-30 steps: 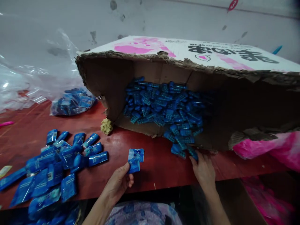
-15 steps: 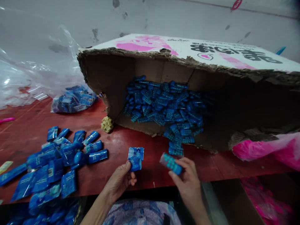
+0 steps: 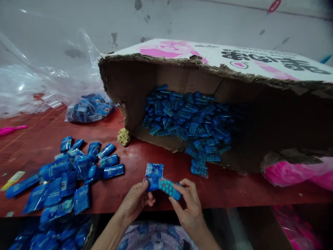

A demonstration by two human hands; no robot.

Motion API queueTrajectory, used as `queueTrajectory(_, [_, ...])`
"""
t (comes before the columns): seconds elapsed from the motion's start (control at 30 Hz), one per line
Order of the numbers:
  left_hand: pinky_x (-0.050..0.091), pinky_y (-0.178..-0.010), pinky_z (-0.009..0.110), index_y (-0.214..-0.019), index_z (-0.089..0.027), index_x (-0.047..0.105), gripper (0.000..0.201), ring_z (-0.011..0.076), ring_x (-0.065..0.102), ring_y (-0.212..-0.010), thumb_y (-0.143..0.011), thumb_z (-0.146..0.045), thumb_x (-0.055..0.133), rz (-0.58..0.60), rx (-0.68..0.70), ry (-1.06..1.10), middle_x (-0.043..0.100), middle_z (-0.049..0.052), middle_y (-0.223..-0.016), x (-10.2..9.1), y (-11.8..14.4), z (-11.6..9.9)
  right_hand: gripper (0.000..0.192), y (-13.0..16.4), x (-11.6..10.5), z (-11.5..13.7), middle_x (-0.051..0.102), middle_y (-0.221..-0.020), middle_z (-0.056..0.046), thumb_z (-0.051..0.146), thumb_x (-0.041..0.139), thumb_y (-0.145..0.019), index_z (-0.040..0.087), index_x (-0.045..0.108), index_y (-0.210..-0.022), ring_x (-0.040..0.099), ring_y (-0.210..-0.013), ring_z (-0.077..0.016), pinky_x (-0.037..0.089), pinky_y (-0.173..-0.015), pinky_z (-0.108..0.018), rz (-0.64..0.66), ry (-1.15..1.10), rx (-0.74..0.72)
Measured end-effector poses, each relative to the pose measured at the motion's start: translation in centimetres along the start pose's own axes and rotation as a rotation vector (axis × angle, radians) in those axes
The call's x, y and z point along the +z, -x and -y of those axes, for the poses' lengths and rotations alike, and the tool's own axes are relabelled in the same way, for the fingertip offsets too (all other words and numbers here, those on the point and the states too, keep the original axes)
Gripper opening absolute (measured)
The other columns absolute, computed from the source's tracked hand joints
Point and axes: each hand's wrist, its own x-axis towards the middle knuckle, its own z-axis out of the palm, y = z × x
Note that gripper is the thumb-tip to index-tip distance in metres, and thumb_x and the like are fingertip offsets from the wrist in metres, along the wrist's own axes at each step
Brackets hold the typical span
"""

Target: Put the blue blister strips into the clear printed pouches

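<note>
Two hands meet at the near edge of the red tabletop (image 3: 166, 163). The left hand (image 3: 135, 203) pinches a small blue sachet (image 3: 154, 175) by its lower corner, its print too small to read. The right hand (image 3: 188, 208) grips a blue studded piece (image 3: 169, 187) between thumb and fingers, one end touching the sachet; what it is exactly is hard to tell.

Just beyond them a torn cardboard box (image 3: 215, 69) lies on its side, and a heap of the same studded pieces (image 3: 187, 121) spills from its mouth onto the tabletop. The box's right part falls into shadow and its far end is cut off by the frame.

To the left lies a pile of filled blue sachets (image 3: 67, 177), some hanging over the near edge. Farther left, a clear plastic bag (image 3: 90, 107) holds more blue packets, blurred by the film. Pink plastic (image 3: 299, 172) shows at the right, partly under the box.
</note>
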Motion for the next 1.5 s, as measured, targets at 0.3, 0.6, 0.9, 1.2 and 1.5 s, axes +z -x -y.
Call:
queueTrajectory(0.3, [0.043, -0.044, 0.02, -0.06, -0.013, 0.059, 0.027, 0.015, 0.059, -0.048, -0.065, -0.038, 0.068, -0.001, 0.015, 0.012, 0.058, 0.002, -0.043, 0.3, 0.3, -0.4, 0.031, 0.3, 0.3, -0.8, 0.043, -0.105, -0.009, 0.01, 0.047, -0.083, 0.022, 0.051, -0.111, 0.054, -0.092, -0.0183, 0.051, -0.076, -0.03, 0.019, 0.063, -0.094])
queueTrajectory(0.6, [0.045, -0.045, 0.02, -0.06, -0.012, 0.059, 0.028, 0.0157, 0.06, -0.05, -0.066, -0.039, 0.066, -0.002, 0.011, 0.011, 0.059, 0.003, -0.043, 0.4, 0.3, -0.3, 0.029, 0.3, 0.7, -0.5, 0.043, -0.104, -0.009, 0.011, 0.047, -0.083, 0.022, 0.051, -0.11, 0.053, -0.093, -0.0186, 0.051, -0.074, -0.03, -0.029, 0.09, -0.08])
queueTrajectory(0.9, [0.045, -0.046, 0.02, -0.062, -0.013, 0.059, 0.028, 0.0174, 0.062, -0.054, -0.065, -0.039, 0.067, -0.018, 0.017, 0.014, 0.058, 0.003, -0.043, 0.8, 0.5, -0.4, 0.029, 0.6, 1.0, -0.7, 0.043, -0.104, -0.009, 0.013, 0.047, -0.084, 0.023, 0.051, -0.111, 0.053, -0.094, -0.0198, 0.052, -0.072, -0.031, -0.084, 0.118, -0.076])
queueTrajectory(1.2, [0.047, -0.045, 0.022, -0.06, -0.011, 0.06, 0.033, 0.018, 0.063, -0.054, -0.067, -0.043, 0.064, -0.029, 0.0, 0.049, 0.058, 0.003, -0.042, 0.7, 0.4, 0.1, 0.029, 0.9, 1.3, -0.4, 0.046, -0.105, -0.009, 0.014, 0.048, -0.084, 0.022, 0.053, -0.112, 0.055, -0.094, -0.0199, 0.052, -0.074, -0.031, -0.111, 0.158, -0.083])
queueTrajectory(1.5, [0.05, -0.047, 0.021, -0.07, -0.011, 0.062, 0.027, 0.0173, 0.064, -0.056, -0.066, -0.037, 0.067, -0.04, 0.029, 0.08, 0.063, 0.004, -0.049, 0.7, 0.1, 0.0, 0.029, 1.1, 1.4, -0.5, 0.046, -0.105, -0.01, 0.013, 0.049, -0.083, 0.02, 0.054, -0.111, 0.056, -0.094, -0.0192, 0.052, -0.076, -0.029, -0.072, 0.112, -0.071])
